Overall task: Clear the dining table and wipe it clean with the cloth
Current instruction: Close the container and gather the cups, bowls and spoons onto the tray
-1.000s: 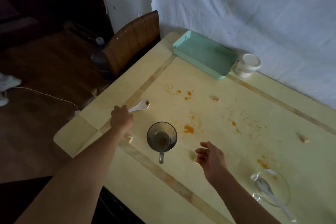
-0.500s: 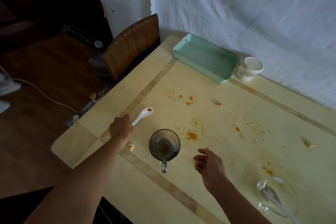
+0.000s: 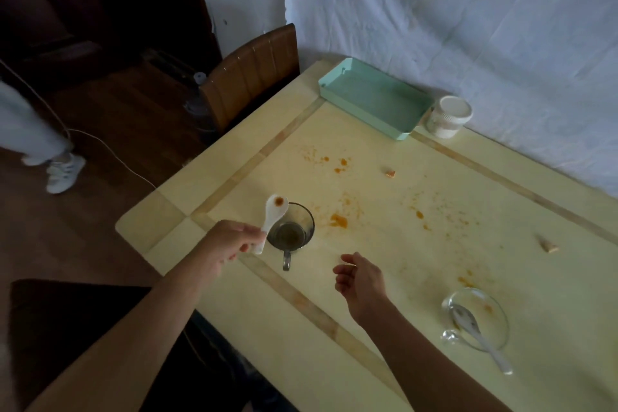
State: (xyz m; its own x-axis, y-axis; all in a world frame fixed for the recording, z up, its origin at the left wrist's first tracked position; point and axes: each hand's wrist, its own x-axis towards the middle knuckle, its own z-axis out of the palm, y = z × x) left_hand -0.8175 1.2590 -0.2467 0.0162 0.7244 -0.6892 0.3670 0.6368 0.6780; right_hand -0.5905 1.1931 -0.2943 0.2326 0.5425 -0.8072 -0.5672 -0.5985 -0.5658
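My left hand (image 3: 230,244) grips the handle of a white ceramic spoon (image 3: 272,216), lifted off the yellow dining table (image 3: 384,294) with its stained bowl pointing up, just left of a glass mug (image 3: 291,227) holding dark dregs. My right hand (image 3: 359,281) hovers over the table to the right of the mug, fingers curled loosely and holding nothing. At the front right a glass bowl (image 3: 476,319) holds another white spoon (image 3: 478,334). Orange stains (image 3: 338,221) and a few crumbs (image 3: 389,173) mark the tabletop. No cloth is in view.
A mint green tray (image 3: 373,100) and a white-lidded jar (image 3: 449,117) stand at the far edge against a white sheet. A brown chair (image 3: 250,73) is at the table's left end. A person's leg and shoe (image 3: 63,170) are on the floor at left.
My left hand has lifted the white spoon off the table and carried it right, up beside the mug. The right hand has stayed nearly still. A person's leg has come into view.
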